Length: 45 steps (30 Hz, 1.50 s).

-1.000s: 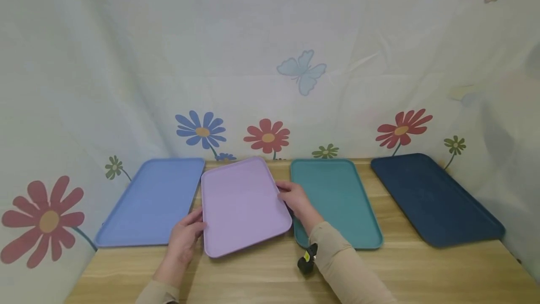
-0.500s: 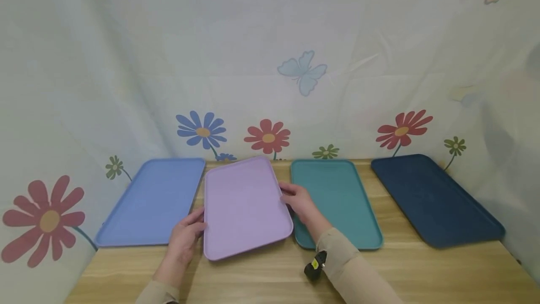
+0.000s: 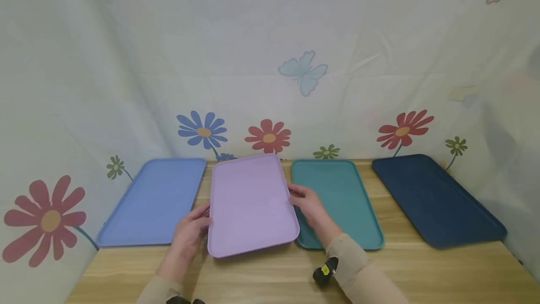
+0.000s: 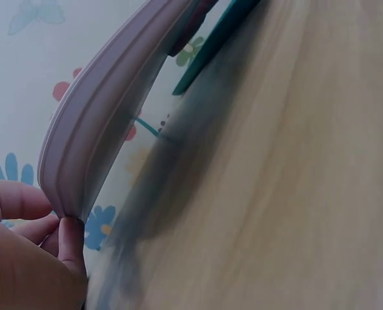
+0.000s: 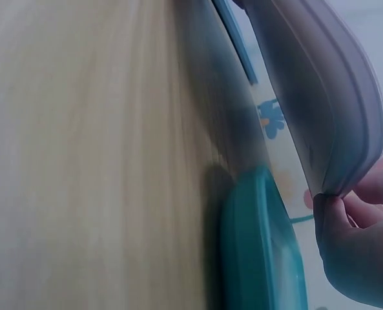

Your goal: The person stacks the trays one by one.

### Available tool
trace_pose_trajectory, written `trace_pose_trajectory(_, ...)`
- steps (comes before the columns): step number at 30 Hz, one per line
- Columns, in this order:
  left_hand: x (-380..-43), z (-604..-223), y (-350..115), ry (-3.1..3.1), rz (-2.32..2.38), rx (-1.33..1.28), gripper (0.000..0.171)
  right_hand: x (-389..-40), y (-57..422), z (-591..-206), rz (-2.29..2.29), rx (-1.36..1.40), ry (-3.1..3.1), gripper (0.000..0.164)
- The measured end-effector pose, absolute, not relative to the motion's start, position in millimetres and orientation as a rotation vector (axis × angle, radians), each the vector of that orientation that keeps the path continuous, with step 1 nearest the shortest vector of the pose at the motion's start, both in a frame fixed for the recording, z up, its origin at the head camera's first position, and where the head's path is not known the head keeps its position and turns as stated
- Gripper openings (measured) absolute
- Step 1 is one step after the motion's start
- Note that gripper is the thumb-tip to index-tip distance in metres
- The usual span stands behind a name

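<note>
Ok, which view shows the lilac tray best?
The head view: the lilac tray shows its upper face nearly whole there, between the left hand and the right hand. Both wrist views crop it, showing only its side and some underside.

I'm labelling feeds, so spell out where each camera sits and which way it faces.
Head: on the head, facing forward and down at the purple tray between left hand and right hand; sleeves show.
Left wrist: on that wrist, facing low across the table at the purple tray's underside; left hand at lower left.
Right wrist: on that wrist, facing the same underside from the other side; right hand at lower right.
Both wrist views show the purple tray and teal tray.
</note>
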<state>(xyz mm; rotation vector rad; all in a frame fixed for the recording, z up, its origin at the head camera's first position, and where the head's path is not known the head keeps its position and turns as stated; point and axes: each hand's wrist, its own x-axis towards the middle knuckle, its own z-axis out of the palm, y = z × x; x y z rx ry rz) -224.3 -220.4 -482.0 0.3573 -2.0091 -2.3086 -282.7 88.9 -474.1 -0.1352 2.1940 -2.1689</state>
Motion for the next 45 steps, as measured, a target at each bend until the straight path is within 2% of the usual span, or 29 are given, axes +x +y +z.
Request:
trace_pose_trajectory(12,-232.9,-475.7,-185.0,-2.041,-2.256,0.253,0.053,-275.6,126.2,-475.7,-2.192,-0.096,2.215,0.044)
trace_pose_trajectory(45,-245.0,-475.3,-98.1,-2.02,-2.311,0.098,0.051,-256.9,211.7,-472.9,-2.112,0.074,2.266,0.047)
